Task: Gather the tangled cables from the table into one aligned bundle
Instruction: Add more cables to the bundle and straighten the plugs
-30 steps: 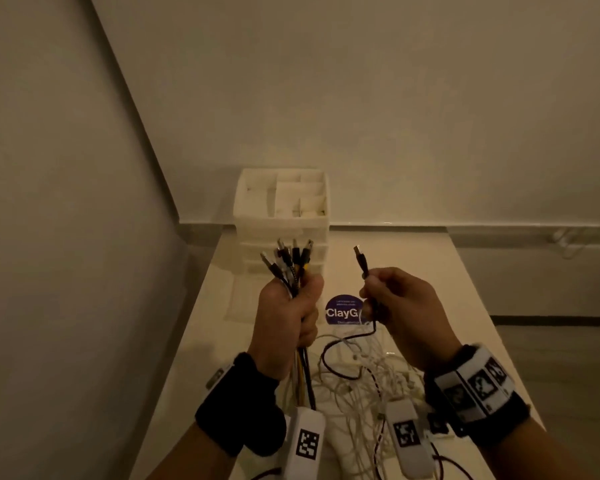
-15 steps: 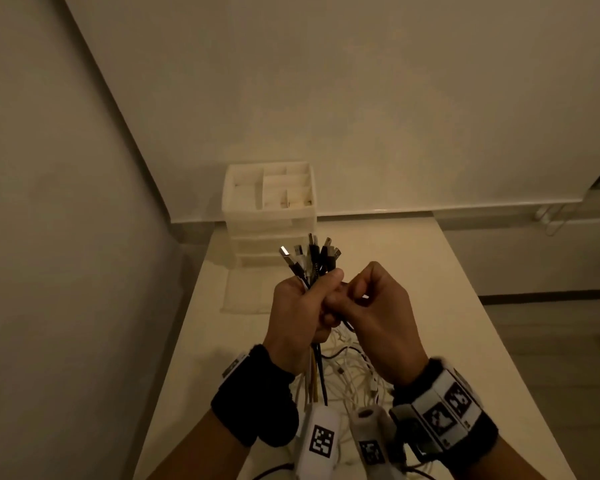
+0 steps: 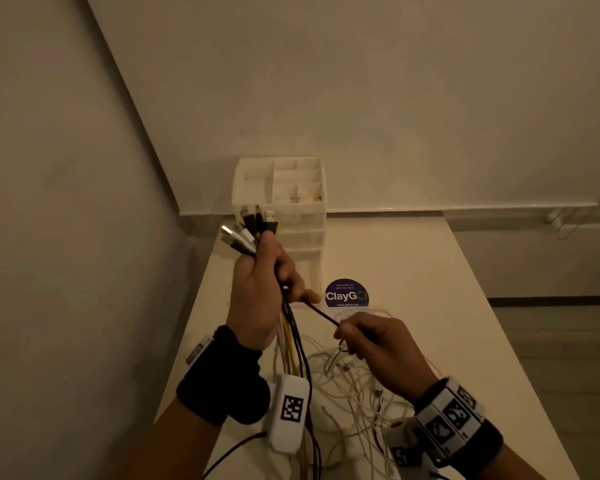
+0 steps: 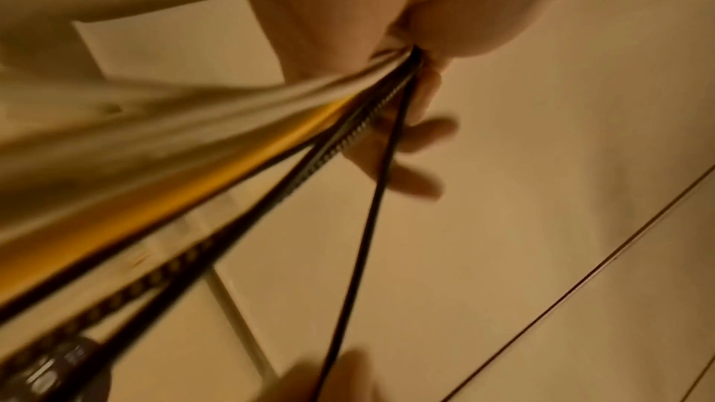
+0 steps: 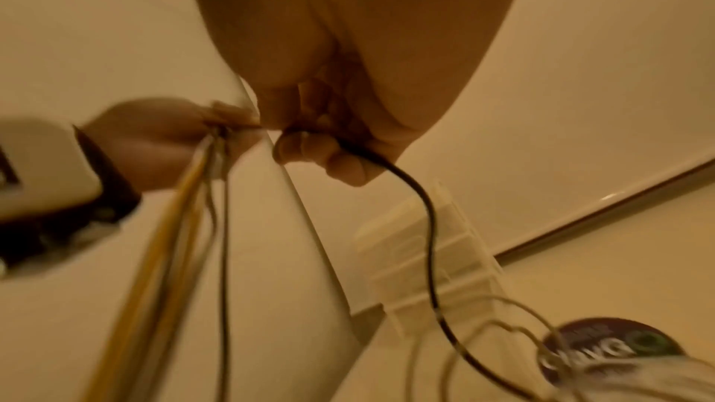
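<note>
Left hand [image 3: 257, 289] clenched the cable bundle [image 3: 253, 230] plugs-up to align ends; right hand [image 3: 378, 344] pinched the black cable [image 3: 323, 315], drawing it taut, likely to straighten it.

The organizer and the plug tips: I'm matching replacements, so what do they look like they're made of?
Organizer: probably moulded plastic, off-white and matte, with thin, even divider walls. Plug tips above the left hand: likely bare metal, since they glint silver, set in black or white housings, probably plastic.

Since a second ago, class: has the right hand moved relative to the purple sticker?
Yes. The right hand has dropped toward the person, from beside the purple sticker to below it, pinching the black cable.
</note>
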`<state>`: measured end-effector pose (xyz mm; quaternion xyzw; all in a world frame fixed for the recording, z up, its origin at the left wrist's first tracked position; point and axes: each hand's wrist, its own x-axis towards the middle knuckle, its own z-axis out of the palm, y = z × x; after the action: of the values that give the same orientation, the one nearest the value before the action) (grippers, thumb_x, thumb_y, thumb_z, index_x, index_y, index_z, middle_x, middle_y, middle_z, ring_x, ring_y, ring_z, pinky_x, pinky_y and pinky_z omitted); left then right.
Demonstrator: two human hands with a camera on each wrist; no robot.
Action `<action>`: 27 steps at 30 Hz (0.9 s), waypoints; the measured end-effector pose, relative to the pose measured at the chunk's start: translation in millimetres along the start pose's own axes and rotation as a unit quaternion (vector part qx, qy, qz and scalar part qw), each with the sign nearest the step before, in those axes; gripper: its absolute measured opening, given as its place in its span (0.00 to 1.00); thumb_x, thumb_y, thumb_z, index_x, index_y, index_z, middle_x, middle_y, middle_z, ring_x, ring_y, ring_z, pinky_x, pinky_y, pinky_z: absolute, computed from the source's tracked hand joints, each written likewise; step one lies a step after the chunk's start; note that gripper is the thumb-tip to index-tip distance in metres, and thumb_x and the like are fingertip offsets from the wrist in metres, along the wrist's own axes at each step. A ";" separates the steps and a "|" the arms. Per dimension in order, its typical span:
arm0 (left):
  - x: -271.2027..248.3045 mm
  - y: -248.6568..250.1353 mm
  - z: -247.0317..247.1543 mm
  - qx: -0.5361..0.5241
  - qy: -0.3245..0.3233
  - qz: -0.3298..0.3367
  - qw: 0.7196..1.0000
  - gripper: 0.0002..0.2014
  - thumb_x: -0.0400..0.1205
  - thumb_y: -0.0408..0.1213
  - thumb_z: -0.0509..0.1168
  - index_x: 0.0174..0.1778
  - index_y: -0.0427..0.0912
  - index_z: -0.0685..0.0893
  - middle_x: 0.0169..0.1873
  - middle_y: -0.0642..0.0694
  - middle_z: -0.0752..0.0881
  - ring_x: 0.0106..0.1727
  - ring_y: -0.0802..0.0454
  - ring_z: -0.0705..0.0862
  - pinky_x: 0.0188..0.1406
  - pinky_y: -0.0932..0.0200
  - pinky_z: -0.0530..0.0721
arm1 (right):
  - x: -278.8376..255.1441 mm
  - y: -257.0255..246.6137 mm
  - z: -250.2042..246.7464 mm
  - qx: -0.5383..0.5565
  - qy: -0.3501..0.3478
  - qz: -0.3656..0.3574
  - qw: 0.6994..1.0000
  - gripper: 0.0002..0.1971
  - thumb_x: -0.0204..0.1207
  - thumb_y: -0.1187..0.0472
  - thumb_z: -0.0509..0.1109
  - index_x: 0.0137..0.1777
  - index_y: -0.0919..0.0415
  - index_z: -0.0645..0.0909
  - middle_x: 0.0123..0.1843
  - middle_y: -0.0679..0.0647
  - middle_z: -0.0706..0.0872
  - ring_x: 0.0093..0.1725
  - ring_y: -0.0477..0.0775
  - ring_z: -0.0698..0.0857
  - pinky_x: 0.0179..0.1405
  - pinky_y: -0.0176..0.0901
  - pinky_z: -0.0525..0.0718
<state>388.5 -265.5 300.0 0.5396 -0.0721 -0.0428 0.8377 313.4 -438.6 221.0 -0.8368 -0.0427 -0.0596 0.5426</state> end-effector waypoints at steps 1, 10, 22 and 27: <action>1.9 4.5 -3.9 -0.006 0.003 0.013 1.000 0.21 0.88 0.49 0.52 0.30 0.47 0.72 0.24 0.49 0.66 0.19 0.53 0.65 0.19 0.56 0.77 | -0.5 8.9 1.7 -0.004 0.000 0.007 1.000 0.10 0.81 0.58 0.68 0.39 0.53 0.88 0.28 0.43 0.85 0.30 0.41 0.84 0.32 0.30 0.78; 4.2 30.8 -25.4 0.020 0.023 0.084 0.996 0.21 0.85 0.50 0.59 0.25 0.48 0.69 0.20 0.51 0.63 0.16 0.56 0.57 0.17 0.66 0.56 | 16.3 42.2 16.6 -0.015 0.030 0.016 0.999 0.16 0.75 0.41 0.63 0.32 0.48 0.81 0.30 0.39 0.84 0.33 0.41 0.82 0.36 0.29 0.76; -13.3 -32.0 9.3 0.346 -0.108 0.022 0.932 0.05 0.78 0.42 0.73 0.48 0.48 0.91 0.31 0.56 0.89 0.34 0.60 0.86 0.36 0.57 0.83 | 47.1 -42.2 -25.4 0.158 0.018 0.018 0.987 0.18 0.80 0.65 0.66 0.28 0.68 0.73 0.24 0.56 0.70 0.26 0.52 0.67 0.28 0.34 0.71; -10.8 -19.4 21.6 0.324 -0.061 0.094 0.939 0.12 0.79 0.36 0.72 0.36 0.61 0.86 0.26 0.64 0.86 0.30 0.67 0.82 0.33 0.71 0.76 | 42.7 -44.1 -29.0 0.235 -0.001 0.025 0.972 0.17 0.81 0.56 0.64 0.32 0.62 0.77 0.25 0.48 0.72 0.24 0.46 0.67 0.28 0.39 0.69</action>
<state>374.4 -291.3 290.3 0.7692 -0.1831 0.0292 0.6115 348.1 -446.8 278.8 -0.6864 -0.0346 -0.0336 0.7257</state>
